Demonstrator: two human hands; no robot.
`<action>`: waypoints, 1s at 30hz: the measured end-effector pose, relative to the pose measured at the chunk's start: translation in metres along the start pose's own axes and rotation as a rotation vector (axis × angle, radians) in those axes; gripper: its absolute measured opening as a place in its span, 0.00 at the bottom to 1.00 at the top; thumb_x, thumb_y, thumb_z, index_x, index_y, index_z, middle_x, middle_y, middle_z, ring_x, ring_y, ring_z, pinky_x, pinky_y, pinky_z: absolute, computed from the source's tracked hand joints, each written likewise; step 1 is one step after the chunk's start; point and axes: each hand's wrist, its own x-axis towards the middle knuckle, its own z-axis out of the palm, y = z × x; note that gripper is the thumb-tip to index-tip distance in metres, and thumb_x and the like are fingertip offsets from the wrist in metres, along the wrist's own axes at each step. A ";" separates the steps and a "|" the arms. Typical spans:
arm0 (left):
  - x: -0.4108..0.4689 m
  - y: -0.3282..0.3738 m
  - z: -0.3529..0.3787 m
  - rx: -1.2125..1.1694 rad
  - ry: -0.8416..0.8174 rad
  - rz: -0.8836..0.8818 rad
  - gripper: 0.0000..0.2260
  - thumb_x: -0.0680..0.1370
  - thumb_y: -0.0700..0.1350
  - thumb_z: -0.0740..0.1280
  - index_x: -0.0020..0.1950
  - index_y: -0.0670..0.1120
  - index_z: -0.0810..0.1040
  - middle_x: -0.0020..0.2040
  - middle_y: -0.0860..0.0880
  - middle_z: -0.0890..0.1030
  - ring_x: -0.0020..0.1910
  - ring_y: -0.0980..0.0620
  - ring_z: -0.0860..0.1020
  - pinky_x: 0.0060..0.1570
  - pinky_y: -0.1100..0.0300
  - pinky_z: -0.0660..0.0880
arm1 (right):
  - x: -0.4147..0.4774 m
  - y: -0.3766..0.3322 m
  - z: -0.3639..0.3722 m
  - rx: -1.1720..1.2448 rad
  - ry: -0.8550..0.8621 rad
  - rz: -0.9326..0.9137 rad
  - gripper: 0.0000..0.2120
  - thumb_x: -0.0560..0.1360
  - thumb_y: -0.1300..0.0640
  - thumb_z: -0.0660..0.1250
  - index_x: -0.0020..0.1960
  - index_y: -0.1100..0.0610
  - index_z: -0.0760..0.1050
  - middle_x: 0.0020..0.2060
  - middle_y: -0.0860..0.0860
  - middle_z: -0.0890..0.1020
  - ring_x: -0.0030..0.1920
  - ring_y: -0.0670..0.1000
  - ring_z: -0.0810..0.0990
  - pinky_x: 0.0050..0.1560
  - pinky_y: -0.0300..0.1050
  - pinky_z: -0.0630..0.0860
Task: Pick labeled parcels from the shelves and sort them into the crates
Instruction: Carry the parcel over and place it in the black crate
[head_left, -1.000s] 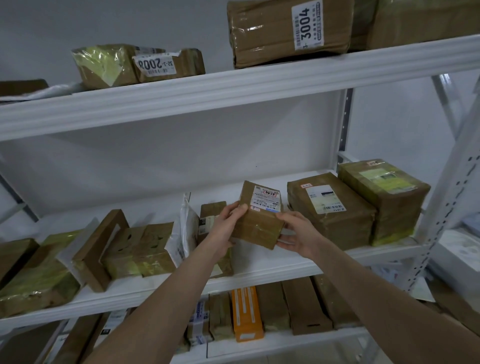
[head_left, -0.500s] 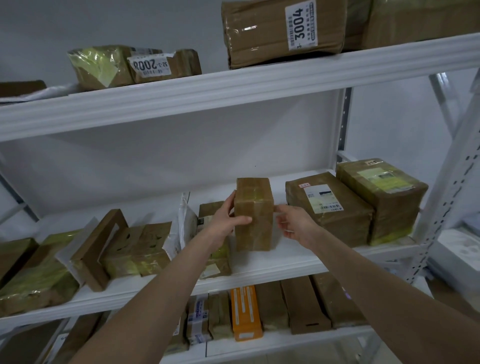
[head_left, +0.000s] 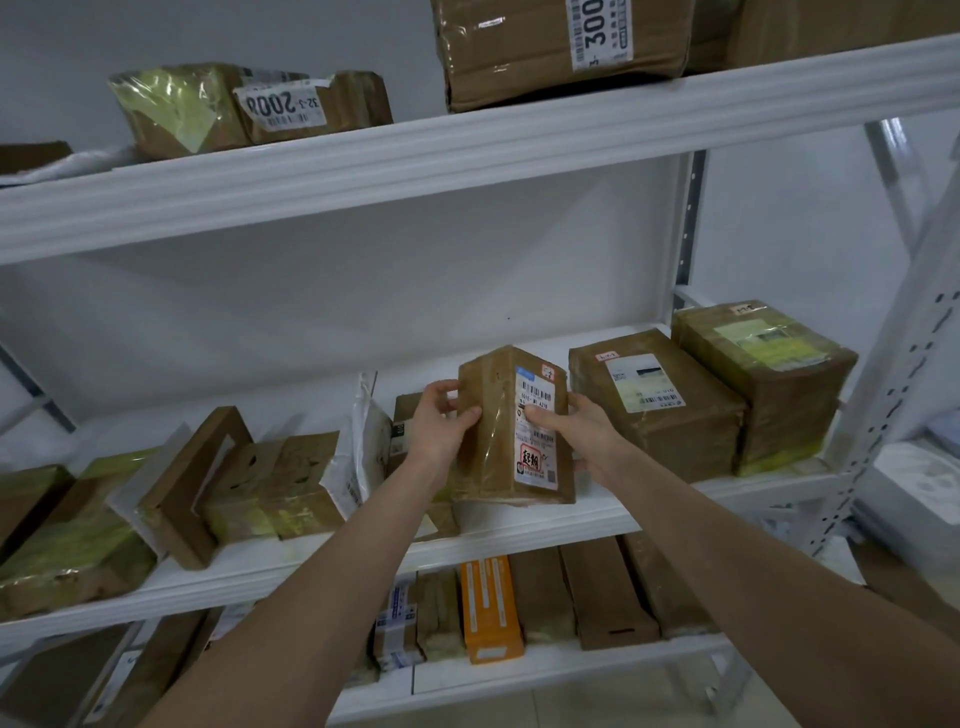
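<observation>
You have the parcel (head_left: 511, 431) upright between both hands at the front of the middle shelf (head_left: 519, 527). One corner edge is turned toward you, so its white label (head_left: 535, 421) faces where you can read it. Your left hand (head_left: 441, 421) wraps the plain taped side, fingers curled round its edge and thumb pressed on the near face. Your right hand (head_left: 582, 431) clasps the label side, thumb lying across the print. Neither hand is slack: both are closed on the box. It reads to me as a checking hold, steadying it while you look for the code that decides its crate. Whether its base rests on the shelf board or hangs just above it, I cannot tell, since the lower edge sits right at the shelf lip in this view.

Just beside it on the right stands a larger brown box (head_left: 660, 410), label upward, and against that a yellow-taped box (head_left: 763, 384). To the left, past your left wrist, a white mailer bag (head_left: 363, 447) leans among smaller cartons. The upper shelf (head_left: 467, 156) carries bigger numbered parcels. No crate shows here, so you will likely need to turn away to place it.
</observation>
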 end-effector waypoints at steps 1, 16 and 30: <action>-0.002 -0.001 0.002 0.038 -0.011 0.009 0.17 0.78 0.40 0.67 0.66 0.48 0.71 0.64 0.46 0.75 0.60 0.47 0.75 0.60 0.52 0.73 | 0.000 0.001 0.000 0.025 0.019 -0.002 0.19 0.70 0.56 0.75 0.58 0.55 0.74 0.48 0.52 0.83 0.45 0.51 0.82 0.42 0.48 0.78; -0.006 -0.009 0.001 -0.102 -0.243 -0.263 0.30 0.75 0.45 0.70 0.75 0.56 0.62 0.51 0.49 0.84 0.54 0.48 0.79 0.61 0.39 0.72 | -0.010 -0.006 -0.010 -0.042 -0.076 -0.003 0.26 0.72 0.67 0.70 0.67 0.51 0.71 0.57 0.52 0.81 0.50 0.51 0.78 0.38 0.42 0.75; -0.029 -0.013 -0.009 -0.172 -0.175 -0.175 0.31 0.76 0.36 0.66 0.75 0.55 0.62 0.57 0.48 0.81 0.54 0.45 0.81 0.56 0.42 0.77 | -0.004 -0.001 0.003 -0.060 0.010 -0.081 0.28 0.71 0.64 0.72 0.69 0.53 0.68 0.60 0.55 0.79 0.55 0.56 0.80 0.47 0.50 0.80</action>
